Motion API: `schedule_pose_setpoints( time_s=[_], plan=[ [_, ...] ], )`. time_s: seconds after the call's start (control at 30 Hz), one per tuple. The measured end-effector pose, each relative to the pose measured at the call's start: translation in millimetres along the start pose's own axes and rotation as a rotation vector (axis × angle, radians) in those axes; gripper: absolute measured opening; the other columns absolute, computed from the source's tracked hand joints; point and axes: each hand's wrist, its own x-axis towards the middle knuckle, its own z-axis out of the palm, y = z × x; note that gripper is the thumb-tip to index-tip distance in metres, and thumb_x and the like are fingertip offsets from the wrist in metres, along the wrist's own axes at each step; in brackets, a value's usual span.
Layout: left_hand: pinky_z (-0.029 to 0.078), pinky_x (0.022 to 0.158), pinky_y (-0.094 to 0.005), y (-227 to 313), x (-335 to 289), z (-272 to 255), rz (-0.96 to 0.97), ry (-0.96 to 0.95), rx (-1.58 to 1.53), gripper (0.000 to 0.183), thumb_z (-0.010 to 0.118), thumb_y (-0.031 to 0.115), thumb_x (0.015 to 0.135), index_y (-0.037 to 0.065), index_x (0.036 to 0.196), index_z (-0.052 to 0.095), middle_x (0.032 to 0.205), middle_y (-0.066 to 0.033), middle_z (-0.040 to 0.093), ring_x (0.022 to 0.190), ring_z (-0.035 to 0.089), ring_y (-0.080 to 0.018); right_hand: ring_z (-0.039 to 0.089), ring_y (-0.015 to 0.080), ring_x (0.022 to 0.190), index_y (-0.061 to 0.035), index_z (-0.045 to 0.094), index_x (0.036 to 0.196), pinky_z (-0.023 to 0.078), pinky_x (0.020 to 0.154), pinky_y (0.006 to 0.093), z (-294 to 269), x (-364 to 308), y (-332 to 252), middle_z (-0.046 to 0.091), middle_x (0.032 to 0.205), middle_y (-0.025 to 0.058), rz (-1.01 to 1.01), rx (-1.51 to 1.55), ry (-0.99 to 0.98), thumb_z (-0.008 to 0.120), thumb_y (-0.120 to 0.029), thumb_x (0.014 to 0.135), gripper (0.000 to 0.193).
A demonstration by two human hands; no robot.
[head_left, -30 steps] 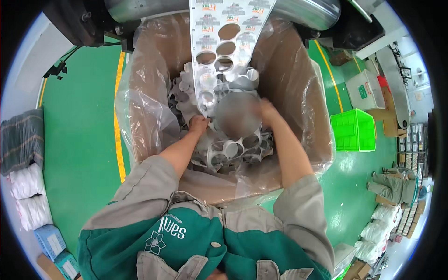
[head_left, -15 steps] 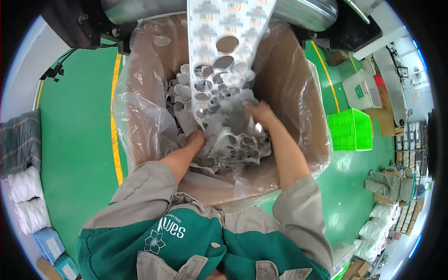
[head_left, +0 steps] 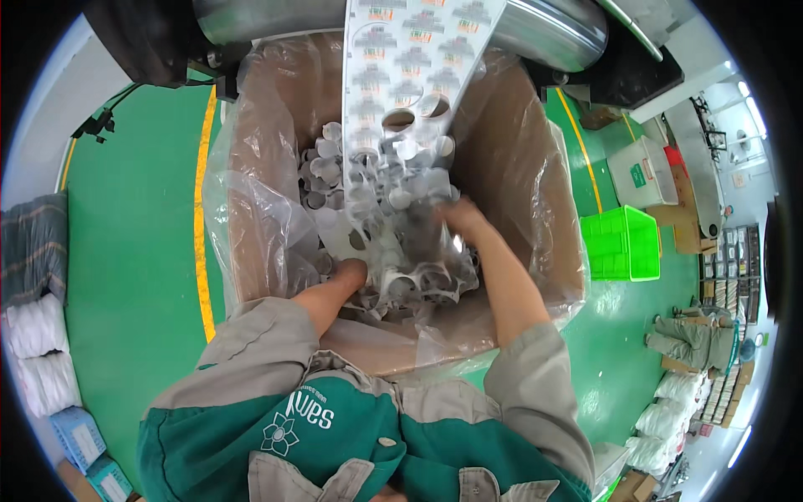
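Observation:
A long white sheet (head_left: 410, 58) with repeated printed marks hangs from above into a large cardboard box (head_left: 535, 167) lined with clear plastic. Its lower part is pierced by round holes, and the web between them looks crumpled. Small pale discs (head_left: 322, 171) lie heaped left of the sheet. My left hand (head_left: 350, 274) is at the sheet's lower left edge, its fingers hidden behind the material. On the right side of the perforated part, my right hand (head_left: 462, 219) is smeared by motion. A grey blur lies just left of it, so its grip cannot be made out.
Shiny metal rollers (head_left: 548, 33) span above the box. A bright green crate (head_left: 621, 243) and a white bin (head_left: 642, 171) stand on the green floor to the right. Another person (head_left: 698, 341) is farther right. White sacks (head_left: 42, 368) are stacked at left.
The sheet's printed part hangs lower, and its uppermost holes have shifted downward. The perforated web has changed shape. My right hand stays blurred near its former place; my left hand sits slightly lower.

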Motion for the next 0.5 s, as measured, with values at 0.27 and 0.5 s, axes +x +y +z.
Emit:
schedule_pose_setpoints(
  time_s=[0.27, 0.5],
  plan=[
    [0.045, 0.073, -0.0424, 15.7, -15.8, 20.4, 0.195, -0.019, 0.229, 0.023, 0.055, 0.02, 0.08, 0.014, 0.1, 0.065, 0.11, -0.0065, 0.06, 0.099, 0.058, -0.025, 0.057, 0.0177, 0.091, 0.0006, 0.051, 0.109, 0.045, 0.081, 0.0286, -65.5, -82.0, -95.2, 0.058, 0.105, 0.0094, -0.573, 0.83, -0.504, 0.063, -0.021, 0.078, 0.04],
    [0.043, 0.077, -0.0437, 19.2, -17.5, 22.5, 0.291, 0.018, 0.339, 0.027, 0.052, 0.023, 0.081, 0.017, 0.104, 0.063, 0.112, -0.0075, 0.058, 0.102, 0.056, -0.0263, 0.045, 0.0347, 0.115, 0.006, 0.05, 0.115, 0.04, 0.091, 0.0367, 9.4, 2.2, 21.0, 0.05, 0.118, 0.0233, 0.104, -0.127, 0.228, 0.071, -0.051, 0.062, 0.08]
  ],
)
